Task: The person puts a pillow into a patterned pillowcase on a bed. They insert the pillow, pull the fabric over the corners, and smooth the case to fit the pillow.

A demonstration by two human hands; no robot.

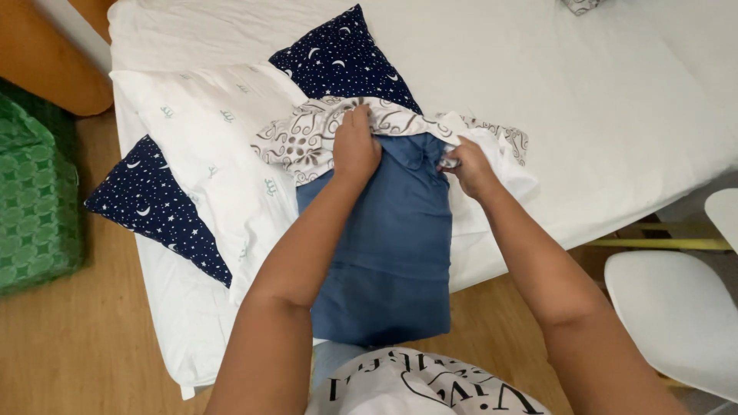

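Note:
A plain blue pillow (400, 238) lies lengthwise at the near edge of the white bed (615, 100). Its far end sits inside a white pillowcase with a grey swirl pattern (304, 138). My left hand (355, 144) grips the patterned edge of that case at the pillow's top left corner. My right hand (467, 165) pinches the case's white edge at the pillow's right side. A white pillow with small green marks (215, 146) lies to the left, over a navy pillow with stars and moons (154, 204).
The navy pillow's other corner (346, 58) shows behind the case. A green patterned box (34, 192) stands on the wooden floor at the left. A white chair (676, 315) stands at the right, near the bed's edge.

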